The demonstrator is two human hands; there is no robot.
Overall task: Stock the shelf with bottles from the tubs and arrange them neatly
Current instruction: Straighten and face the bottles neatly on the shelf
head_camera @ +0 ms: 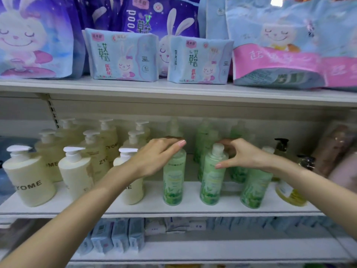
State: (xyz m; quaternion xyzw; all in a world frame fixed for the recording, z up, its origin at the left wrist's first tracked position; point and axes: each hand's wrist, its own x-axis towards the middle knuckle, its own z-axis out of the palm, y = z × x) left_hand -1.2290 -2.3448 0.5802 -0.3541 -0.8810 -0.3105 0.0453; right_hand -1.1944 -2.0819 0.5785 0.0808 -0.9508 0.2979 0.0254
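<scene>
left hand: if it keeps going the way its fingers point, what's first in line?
Likely the middle green bottle, near its white cap, which the right hand pinches. The left hand points right from atop the left green bottle; depth is unclear.

Pump bottles [29, 176] stand left on the middle shelf [193, 208], capped bottles [210, 180] right of them; packs [121, 55] on upper shelf [135, 88], boxes [119, 235] below.

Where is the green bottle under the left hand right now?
Head view: the green bottle stands front-centre on the middle shelf, under the left hand, cream ZYOME bottles to its left, a white-capped bottle to its right.
</scene>
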